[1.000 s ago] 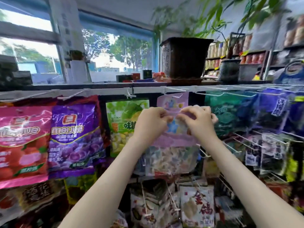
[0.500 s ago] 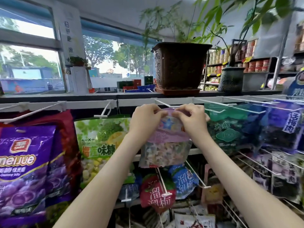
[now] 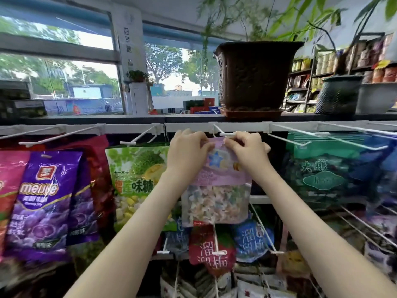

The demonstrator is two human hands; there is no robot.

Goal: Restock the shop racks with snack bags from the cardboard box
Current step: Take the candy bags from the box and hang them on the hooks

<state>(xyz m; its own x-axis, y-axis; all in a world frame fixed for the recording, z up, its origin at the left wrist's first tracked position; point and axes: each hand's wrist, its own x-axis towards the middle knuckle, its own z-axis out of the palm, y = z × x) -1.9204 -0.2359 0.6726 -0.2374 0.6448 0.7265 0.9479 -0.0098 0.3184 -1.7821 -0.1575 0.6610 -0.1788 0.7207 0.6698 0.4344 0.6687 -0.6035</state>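
A purple bag (image 3: 46, 203) and a green bag (image 3: 137, 179) hang from the top rail at the left. Beside them the left hand (image 3: 187, 155) pinches the top left edge of a pink candy bag (image 3: 217, 190) (its lower half is clear). The right hand (image 3: 247, 153) pinches the bag's top right edge, just under the tip of a white hook (image 3: 225, 134). Farther right hangs a teal bag (image 3: 322, 175).
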